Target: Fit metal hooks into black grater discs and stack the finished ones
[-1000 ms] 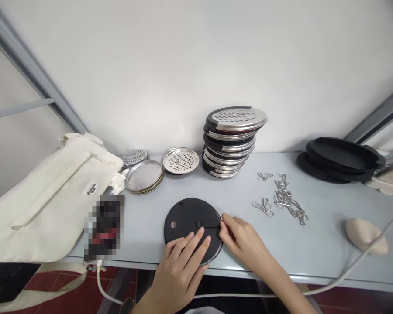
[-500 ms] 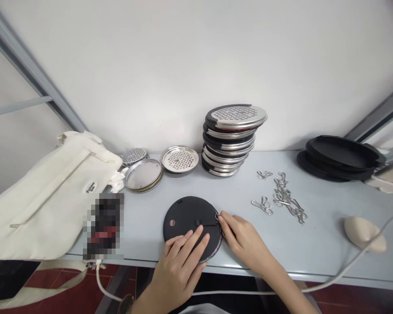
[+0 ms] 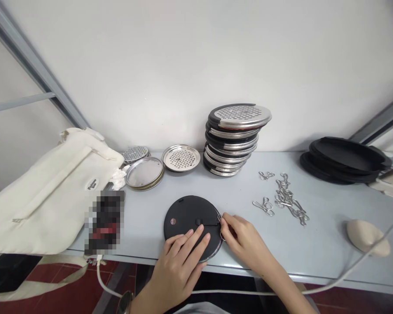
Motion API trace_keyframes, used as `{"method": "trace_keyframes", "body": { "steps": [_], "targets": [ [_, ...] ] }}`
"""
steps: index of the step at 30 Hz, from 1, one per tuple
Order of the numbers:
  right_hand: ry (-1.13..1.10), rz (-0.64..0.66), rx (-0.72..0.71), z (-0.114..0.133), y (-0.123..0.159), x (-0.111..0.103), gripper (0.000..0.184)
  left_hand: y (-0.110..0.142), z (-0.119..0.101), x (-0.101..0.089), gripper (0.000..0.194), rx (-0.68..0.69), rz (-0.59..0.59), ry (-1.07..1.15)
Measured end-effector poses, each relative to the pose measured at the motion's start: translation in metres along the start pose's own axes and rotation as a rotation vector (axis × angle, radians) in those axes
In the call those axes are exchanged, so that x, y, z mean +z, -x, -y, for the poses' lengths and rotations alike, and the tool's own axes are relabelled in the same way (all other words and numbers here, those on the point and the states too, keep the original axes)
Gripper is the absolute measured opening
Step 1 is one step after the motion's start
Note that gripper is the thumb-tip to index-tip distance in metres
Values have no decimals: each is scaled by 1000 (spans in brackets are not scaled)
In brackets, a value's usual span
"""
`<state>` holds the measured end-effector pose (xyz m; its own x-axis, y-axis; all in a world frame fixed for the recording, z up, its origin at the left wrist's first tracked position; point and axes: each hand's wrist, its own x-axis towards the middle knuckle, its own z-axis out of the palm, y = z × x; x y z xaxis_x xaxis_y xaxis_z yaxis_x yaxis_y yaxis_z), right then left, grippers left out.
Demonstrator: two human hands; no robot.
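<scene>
A round black disc [image 3: 185, 213] with a small round sticker and a raised slotted tab lies near the front edge of the table. My left hand [image 3: 181, 257] rests on its lower part, fingers stretched flat across it. At the disc's right rim, my right hand [image 3: 237, 233] pinches a bent metal wire clip [image 3: 220, 218], whose loop shows above the fingertips by the tab. Part of that clip is hidden by the fingers. Loose wire clips of the same kind [image 3: 288, 198] lie in a tangle to the right, with smaller groups beside them.
Behind the disc stands a tall stack of perforated metal discs with black rims [image 3: 237, 139]. Left of it are a perforated metal plate [image 3: 181, 158] and metal lids [image 3: 144, 172]. Black trays [image 3: 347, 159], a beige lump [image 3: 367, 235] and a white bag [image 3: 52, 196] flank the table. A cable crosses the right front.
My right hand has shifted slightly at the rim, and more of the wire clip's loop shows now. My left hand keeps its place on the disc. The whole view has moved a little.
</scene>
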<state>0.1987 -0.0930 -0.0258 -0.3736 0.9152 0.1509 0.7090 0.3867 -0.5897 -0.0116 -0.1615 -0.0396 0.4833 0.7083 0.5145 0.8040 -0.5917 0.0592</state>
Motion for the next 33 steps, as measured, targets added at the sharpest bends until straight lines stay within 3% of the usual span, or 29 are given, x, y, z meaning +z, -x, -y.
{"method": "trace_keyframes", "body": {
  "steps": [13,24,33],
  "targets": [
    [-19,12,15,1,-1,-1,30,0,1,-2,46,24,6,6],
    [-244,22,53,2,-1,-3,20,1,1,0,48,3,2,36],
    [-211,-7,29,5,-1,-6,24,1,0,2,47,-6,-41,40]
  ]
}}
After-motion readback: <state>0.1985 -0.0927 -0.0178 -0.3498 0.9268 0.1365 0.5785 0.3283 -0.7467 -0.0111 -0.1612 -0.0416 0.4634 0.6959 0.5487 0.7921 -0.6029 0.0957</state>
